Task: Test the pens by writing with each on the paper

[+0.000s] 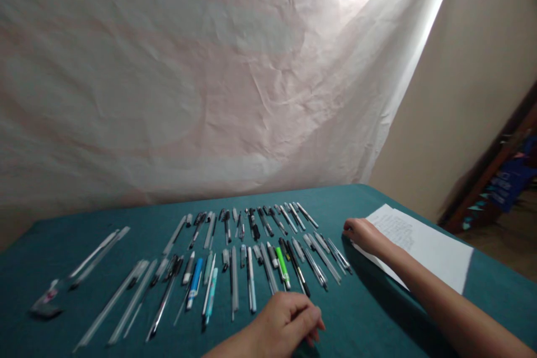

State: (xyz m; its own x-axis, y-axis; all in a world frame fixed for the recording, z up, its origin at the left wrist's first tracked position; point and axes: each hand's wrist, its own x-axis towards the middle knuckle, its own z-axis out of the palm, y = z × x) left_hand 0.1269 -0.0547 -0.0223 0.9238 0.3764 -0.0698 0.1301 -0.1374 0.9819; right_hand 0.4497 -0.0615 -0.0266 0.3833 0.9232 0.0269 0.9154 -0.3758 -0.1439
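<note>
My left hand [289, 321] rests low at the front of the table, just below the rows of pens. Its fingers are curled in, and I see nothing held in them. Over the left corner of a white sheet of paper [440, 251] with handwriting lies my right hand [363, 235]. Those fingers are bent together at the tips; what is between them, if anything, is hidden. Closest to my left hand are a black pen [298, 271], a bright green pen [282, 267] and a light blue pen [251, 282]. A blue and white pen [195, 282] and a turquoise pen [211, 293] lie further left.
Several clear-barrelled pens, caps and parts are spread in two rows on the dark green tabletop [335, 313]. At the far left is a blurred clear item with a black end [46, 305]. A pale sheet [188, 78] hangs behind the table.
</note>
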